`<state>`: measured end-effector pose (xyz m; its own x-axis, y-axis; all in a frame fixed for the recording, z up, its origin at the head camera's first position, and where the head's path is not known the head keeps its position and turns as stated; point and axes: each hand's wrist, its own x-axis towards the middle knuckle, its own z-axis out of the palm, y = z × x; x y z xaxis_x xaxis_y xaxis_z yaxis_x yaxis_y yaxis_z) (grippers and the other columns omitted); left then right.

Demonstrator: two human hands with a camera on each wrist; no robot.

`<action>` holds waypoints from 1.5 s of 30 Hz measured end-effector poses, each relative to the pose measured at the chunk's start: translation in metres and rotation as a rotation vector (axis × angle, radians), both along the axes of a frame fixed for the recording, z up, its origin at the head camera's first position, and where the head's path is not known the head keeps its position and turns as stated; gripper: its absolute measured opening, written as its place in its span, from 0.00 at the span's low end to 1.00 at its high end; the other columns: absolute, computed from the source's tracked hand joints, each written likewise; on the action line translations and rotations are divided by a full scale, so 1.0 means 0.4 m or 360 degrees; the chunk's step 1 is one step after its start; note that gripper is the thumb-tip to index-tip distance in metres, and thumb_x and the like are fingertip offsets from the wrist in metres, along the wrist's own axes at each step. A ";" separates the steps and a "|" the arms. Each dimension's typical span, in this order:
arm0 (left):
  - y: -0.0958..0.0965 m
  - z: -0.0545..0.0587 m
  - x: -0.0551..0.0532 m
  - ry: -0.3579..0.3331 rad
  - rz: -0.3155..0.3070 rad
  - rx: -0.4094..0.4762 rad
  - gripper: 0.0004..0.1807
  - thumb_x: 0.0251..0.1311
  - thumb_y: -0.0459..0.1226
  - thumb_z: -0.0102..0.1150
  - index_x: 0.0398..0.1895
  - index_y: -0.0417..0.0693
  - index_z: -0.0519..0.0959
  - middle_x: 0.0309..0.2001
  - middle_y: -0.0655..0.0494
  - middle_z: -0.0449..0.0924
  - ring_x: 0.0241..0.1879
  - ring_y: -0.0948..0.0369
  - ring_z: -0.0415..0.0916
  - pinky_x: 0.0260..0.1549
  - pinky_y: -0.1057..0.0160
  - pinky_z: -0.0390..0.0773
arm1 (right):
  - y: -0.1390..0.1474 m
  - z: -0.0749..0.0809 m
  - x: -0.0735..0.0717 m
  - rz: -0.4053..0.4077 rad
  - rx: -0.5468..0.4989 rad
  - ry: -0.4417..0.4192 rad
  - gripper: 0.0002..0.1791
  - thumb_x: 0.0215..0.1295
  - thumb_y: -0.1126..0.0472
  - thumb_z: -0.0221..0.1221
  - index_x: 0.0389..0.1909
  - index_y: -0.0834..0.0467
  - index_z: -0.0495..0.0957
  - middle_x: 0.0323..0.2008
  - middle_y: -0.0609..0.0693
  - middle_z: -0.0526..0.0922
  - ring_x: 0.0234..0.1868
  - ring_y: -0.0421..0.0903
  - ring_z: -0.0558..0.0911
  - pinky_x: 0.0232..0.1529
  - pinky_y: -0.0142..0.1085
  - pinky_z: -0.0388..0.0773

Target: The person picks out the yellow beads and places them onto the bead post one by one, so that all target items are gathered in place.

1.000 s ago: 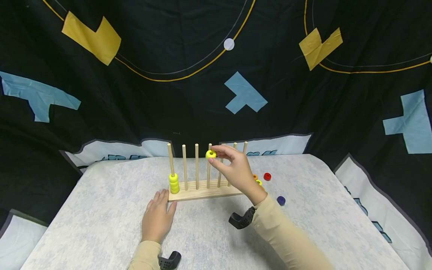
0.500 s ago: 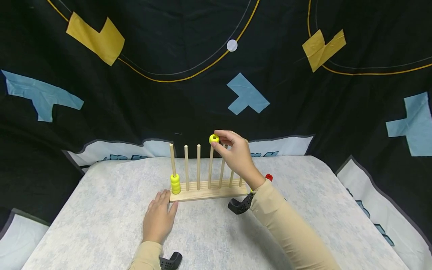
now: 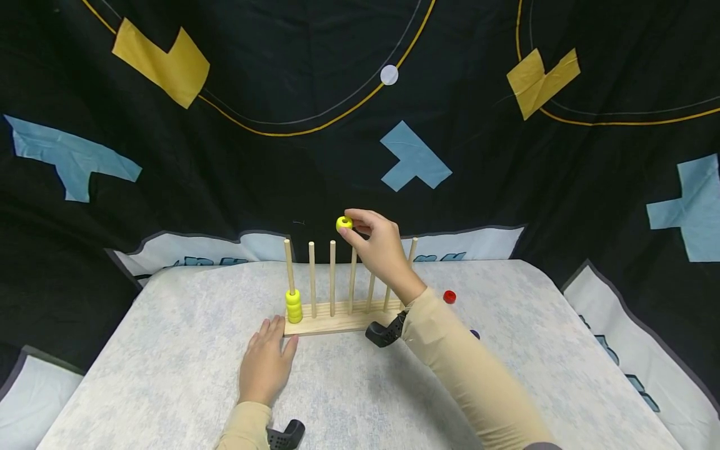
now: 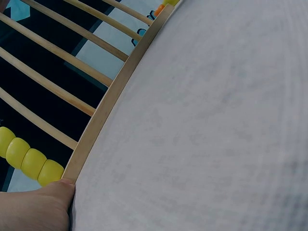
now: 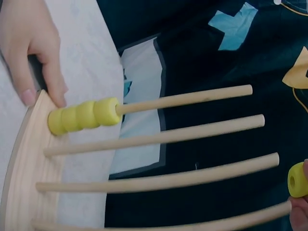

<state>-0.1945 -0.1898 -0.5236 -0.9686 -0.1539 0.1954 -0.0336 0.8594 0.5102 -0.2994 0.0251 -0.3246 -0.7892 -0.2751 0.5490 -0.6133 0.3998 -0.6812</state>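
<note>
My right hand (image 3: pixel 378 247) pinches a yellow bead (image 3: pixel 340 226) between thumb and fingertips, above the tops of the pegs. In the right wrist view this bead (image 5: pixel 297 179), its hole showing, is at the right edge beyond the peg tips. A wooden peg rack (image 3: pixel 326 322) with several upright rods stands on the table. Its leftmost rod carries a stack of several yellow beads (image 3: pixel 294 307). My left hand (image 3: pixel 264 369) rests at the rack's left end, fingers extended, with thumb and fingertips against the base's corner, as the right wrist view shows.
A red bead (image 3: pixel 449 297) lies on the table (image 3: pixel 169 375) right of the rack. Nearer, a purple bead (image 3: pixel 475 334) is mostly covered by the right sleeve. The left wrist view shows an orange bead (image 4: pixel 159 9) past the rack's far end. A black curtain (image 3: pixel 281 181) hangs behind.
My right hand has lifted the yellow bead from beside the middle rods to above the peg tops, then moved it slightly left. The left hand stays at the rack's end.
</note>
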 end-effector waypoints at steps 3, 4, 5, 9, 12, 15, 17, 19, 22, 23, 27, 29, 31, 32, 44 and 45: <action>0.001 0.002 0.001 0.0001 -0.0001 0.0002 0.35 0.73 0.49 0.49 0.74 0.35 0.60 0.75 0.39 0.59 0.77 0.42 0.50 0.77 0.42 0.47 | -0.018 0.008 0.000 0.0033 -0.0007 -0.0029 0.20 0.66 0.60 0.65 0.58 0.59 0.79 0.56 0.53 0.83 0.55 0.46 0.84 0.58 0.34 0.82; 0.001 0.003 0.001 0.0002 -0.0002 0.0003 0.35 0.73 0.49 0.49 0.74 0.35 0.60 0.75 0.39 0.59 0.77 0.42 0.50 0.77 0.42 0.47 | -0.024 0.010 0.000 0.0043 -0.0010 -0.0037 0.20 0.66 0.60 0.65 0.58 0.59 0.79 0.56 0.53 0.83 0.55 0.45 0.84 0.57 0.33 0.82; 0.001 0.004 0.001 0.0002 -0.0004 0.0005 0.35 0.73 0.49 0.49 0.74 0.34 0.60 0.75 0.39 0.59 0.77 0.42 0.50 0.77 0.42 0.47 | -0.030 0.012 0.000 0.0054 -0.0011 -0.0045 0.20 0.66 0.60 0.65 0.58 0.59 0.79 0.56 0.52 0.83 0.54 0.45 0.84 0.57 0.32 0.82; 0.002 0.004 0.001 -0.0017 -0.0005 0.0009 0.35 0.73 0.49 0.49 0.74 0.35 0.60 0.75 0.39 0.58 0.77 0.42 0.50 0.77 0.43 0.47 | -0.055 0.014 0.002 0.0099 0.0004 -0.0046 0.20 0.66 0.60 0.65 0.58 0.59 0.79 0.55 0.52 0.84 0.53 0.44 0.85 0.54 0.26 0.81; 0.003 0.002 0.001 -0.0032 -0.0004 0.0011 0.35 0.73 0.49 0.49 0.74 0.35 0.59 0.75 0.39 0.58 0.77 0.43 0.50 0.77 0.43 0.47 | -0.073 0.013 0.006 0.0143 0.0042 0.0002 0.20 0.65 0.61 0.65 0.58 0.60 0.79 0.55 0.52 0.84 0.53 0.45 0.85 0.53 0.25 0.82; 0.005 0.001 0.000 -0.0027 -0.0003 0.0015 0.35 0.73 0.49 0.50 0.74 0.35 0.60 0.75 0.39 0.59 0.77 0.43 0.50 0.77 0.43 0.47 | -0.091 0.011 0.009 0.0201 0.0087 0.0049 0.21 0.65 0.61 0.65 0.58 0.60 0.79 0.55 0.54 0.83 0.54 0.45 0.85 0.54 0.25 0.81; 0.007 0.001 0.000 -0.0018 -0.0004 0.0011 0.35 0.73 0.49 0.50 0.73 0.35 0.60 0.75 0.39 0.59 0.77 0.43 0.51 0.77 0.43 0.48 | -0.103 0.009 0.012 0.0227 0.0105 0.0052 0.20 0.65 0.62 0.65 0.58 0.61 0.79 0.55 0.54 0.83 0.54 0.46 0.85 0.54 0.25 0.81; 0.009 0.002 0.001 -0.0007 -0.0008 0.0009 0.35 0.73 0.49 0.50 0.73 0.35 0.61 0.75 0.39 0.60 0.77 0.42 0.52 0.77 0.43 0.49 | -0.113 0.008 0.013 0.0240 0.0115 0.0037 0.20 0.65 0.61 0.65 0.58 0.60 0.79 0.56 0.54 0.83 0.54 0.46 0.85 0.53 0.25 0.81; 0.011 0.003 0.002 0.0008 -0.0014 0.0001 0.35 0.73 0.49 0.51 0.73 0.34 0.62 0.74 0.39 0.61 0.76 0.42 0.53 0.76 0.42 0.50 | -0.127 0.008 0.017 0.0237 0.0135 0.0022 0.21 0.65 0.61 0.65 0.58 0.60 0.79 0.56 0.52 0.83 0.54 0.45 0.85 0.52 0.24 0.82; 0.012 0.004 0.002 0.0013 -0.0015 0.0001 0.34 0.72 0.49 0.51 0.72 0.34 0.62 0.74 0.39 0.61 0.76 0.42 0.53 0.76 0.43 0.50 | -0.131 0.008 0.018 0.0239 0.0139 0.0022 0.21 0.65 0.61 0.65 0.58 0.60 0.79 0.56 0.52 0.83 0.54 0.45 0.85 0.52 0.24 0.82; 0.012 0.004 0.000 0.0035 -0.0012 -0.0012 0.34 0.72 0.49 0.51 0.72 0.34 0.63 0.74 0.39 0.62 0.76 0.42 0.54 0.76 0.43 0.51 | -0.146 0.008 0.023 0.0249 0.0173 0.0049 0.21 0.64 0.60 0.66 0.58 0.59 0.79 0.55 0.51 0.84 0.54 0.43 0.85 0.54 0.24 0.80; 0.012 0.005 -0.002 0.0037 -0.0009 -0.0014 0.34 0.72 0.49 0.51 0.72 0.34 0.63 0.74 0.39 0.62 0.76 0.42 0.54 0.76 0.43 0.52 | -0.152 0.007 0.025 0.0268 0.0183 0.0055 0.22 0.64 0.60 0.66 0.58 0.59 0.79 0.56 0.51 0.84 0.54 0.43 0.85 0.55 0.24 0.80; 0.011 0.007 -0.003 0.0029 -0.0008 -0.0019 0.34 0.73 0.48 0.50 0.72 0.34 0.63 0.74 0.39 0.62 0.76 0.42 0.54 0.76 0.43 0.52 | -0.156 0.006 0.028 0.0281 0.0199 0.0062 0.21 0.65 0.61 0.66 0.59 0.59 0.79 0.56 0.52 0.83 0.55 0.43 0.84 0.56 0.24 0.79; 0.011 0.008 -0.003 0.0022 -0.0007 -0.0020 0.34 0.73 0.48 0.50 0.72 0.34 0.63 0.74 0.39 0.62 0.76 0.42 0.54 0.76 0.43 0.52 | -0.158 0.005 0.028 0.0292 0.0201 0.0061 0.21 0.65 0.61 0.66 0.59 0.60 0.79 0.56 0.52 0.83 0.55 0.44 0.84 0.56 0.24 0.79; 0.005 0.008 0.007 0.0038 0.0027 -0.0003 0.34 0.72 0.48 0.52 0.72 0.34 0.62 0.73 0.38 0.63 0.76 0.41 0.54 0.76 0.42 0.51 | -0.175 -0.001 0.027 0.0295 0.0312 0.0110 0.21 0.66 0.59 0.65 0.59 0.59 0.79 0.55 0.51 0.84 0.57 0.43 0.83 0.59 0.27 0.79; 0.005 0.008 0.008 0.0039 0.0028 -0.0004 0.34 0.72 0.48 0.51 0.72 0.33 0.62 0.73 0.38 0.62 0.76 0.41 0.54 0.76 0.42 0.51 | -0.176 -0.001 0.027 0.0294 0.0329 0.0110 0.22 0.66 0.59 0.65 0.59 0.58 0.79 0.56 0.50 0.84 0.57 0.43 0.83 0.59 0.27 0.79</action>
